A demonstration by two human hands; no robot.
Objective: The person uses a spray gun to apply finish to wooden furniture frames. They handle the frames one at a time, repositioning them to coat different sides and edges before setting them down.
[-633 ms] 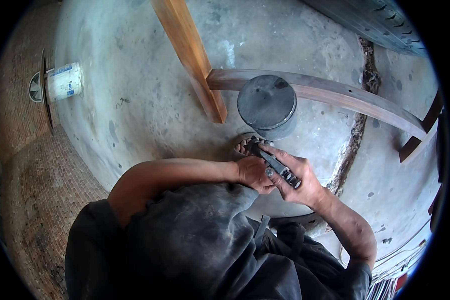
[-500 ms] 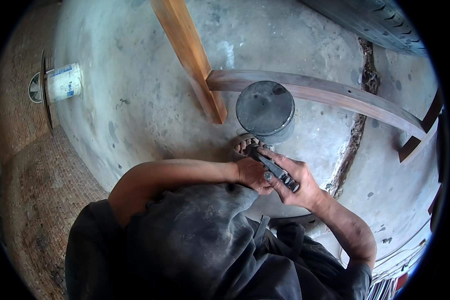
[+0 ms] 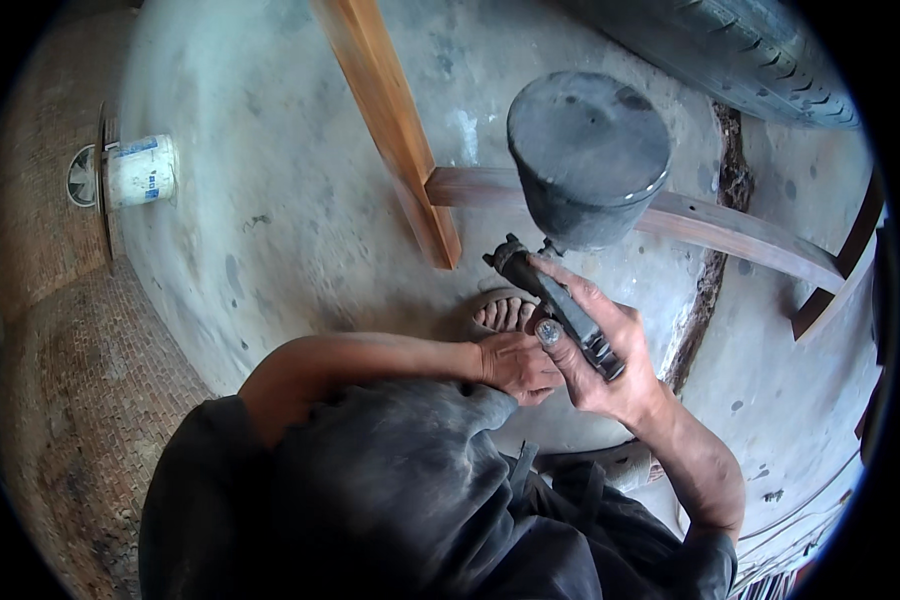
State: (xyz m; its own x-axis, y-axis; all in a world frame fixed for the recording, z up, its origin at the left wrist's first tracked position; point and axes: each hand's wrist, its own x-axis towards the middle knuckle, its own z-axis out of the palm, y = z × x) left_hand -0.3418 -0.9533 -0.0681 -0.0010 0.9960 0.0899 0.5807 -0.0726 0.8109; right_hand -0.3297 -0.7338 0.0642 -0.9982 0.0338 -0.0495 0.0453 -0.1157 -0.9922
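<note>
Your right hand (image 3: 631, 360) wraps firmly around a spray gun (image 3: 570, 315), its body slanting forward-left, dark cup (image 3: 590, 140) ahead; your nearby left hand (image 3: 520, 366) curls, contents impossible to tell.

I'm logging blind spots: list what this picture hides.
Head view:
Handle of the spray gun: covered by the right hand.
Palm of the left hand: turned away, so any hold is unclear.
Middle of the wooden bar: behind the cup.
Tire: cut off by the upper edge.

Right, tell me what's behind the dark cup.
A wooden rail shows either side of the dark cup, with grey floor around; the rail's middle is covered.
</note>
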